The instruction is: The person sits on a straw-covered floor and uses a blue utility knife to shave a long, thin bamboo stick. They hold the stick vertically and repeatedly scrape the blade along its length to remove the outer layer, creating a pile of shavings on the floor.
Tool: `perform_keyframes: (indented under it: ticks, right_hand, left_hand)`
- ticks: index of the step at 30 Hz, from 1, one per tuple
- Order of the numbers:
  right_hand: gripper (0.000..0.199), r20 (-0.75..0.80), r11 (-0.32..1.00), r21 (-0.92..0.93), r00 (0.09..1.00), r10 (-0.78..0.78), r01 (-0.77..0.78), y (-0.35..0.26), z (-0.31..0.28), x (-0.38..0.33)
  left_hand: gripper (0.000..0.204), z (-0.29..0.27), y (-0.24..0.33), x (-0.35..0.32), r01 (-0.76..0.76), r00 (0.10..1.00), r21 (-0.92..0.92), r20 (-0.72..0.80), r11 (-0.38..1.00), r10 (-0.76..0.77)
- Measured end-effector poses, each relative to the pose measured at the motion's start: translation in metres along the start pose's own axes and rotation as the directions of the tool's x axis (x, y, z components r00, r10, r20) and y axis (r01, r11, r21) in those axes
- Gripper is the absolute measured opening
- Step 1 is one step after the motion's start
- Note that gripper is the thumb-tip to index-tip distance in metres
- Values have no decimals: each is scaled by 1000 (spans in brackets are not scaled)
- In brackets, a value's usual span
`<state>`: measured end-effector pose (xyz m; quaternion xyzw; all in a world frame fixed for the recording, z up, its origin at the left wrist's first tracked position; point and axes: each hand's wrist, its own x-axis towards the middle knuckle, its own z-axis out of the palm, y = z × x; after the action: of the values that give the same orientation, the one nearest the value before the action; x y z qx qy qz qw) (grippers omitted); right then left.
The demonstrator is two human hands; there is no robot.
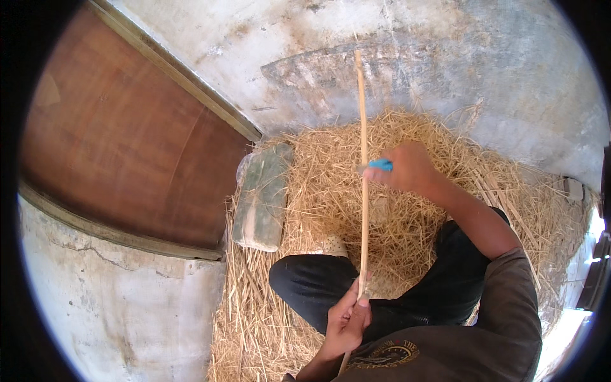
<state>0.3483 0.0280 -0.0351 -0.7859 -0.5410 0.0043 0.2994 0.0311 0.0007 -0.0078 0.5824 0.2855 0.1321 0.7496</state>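
A long, thin, pale stick (363,223), like bamboo or wood, stands nearly upright in the picture and runs from my lap up toward the wall. Near my lap, my left hand (347,318) is closed round its lower part, thumb pressed along it. Higher up, my right hand (407,169) grips a small blue-handled knife (380,165). Its short grey blade meets the stick or lies right beside it; slight blur hides the exact contact. The stick's lower end passes below my left hand, along my dark shirt.
Straw and thin shavings (394,137) cover the floor around my crossed legs. A greenish-grey block-like bundle (261,197) lies to the left. Behind it is a brown panel (127,140) in a wooden frame. A worn plaster wall (445,57) rises ahead.
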Motion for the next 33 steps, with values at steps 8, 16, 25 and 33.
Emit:
perform_keyframes:
  ticks: [8, 16, 25, 33]
  right_hand:
    - [75, -107, 990, -32, 985, 134, -138, 51, -5, 20]
    - [76, -130, 960, -131, 965, 230, -247, 88, -17, 38]
    - [81, -148, 821, -429, 926, 348, -377, 141, -29, 41]
    - [87, -191, 625, -92, 630, 753, -775, 239, -55, -16]
  left_hand:
    - [49, 4, -1, -25, 85, 993, 53, 77, 995, -89]
    - [44, -8, -12, -56, 93, 993, 177, 58, 980, -105]
    - [46, -5, 2, -69, 312, 948, 147, 20, 939, -318]
    - [47, -12, 1, -63, 208, 976, 42, -68, 977, -205]
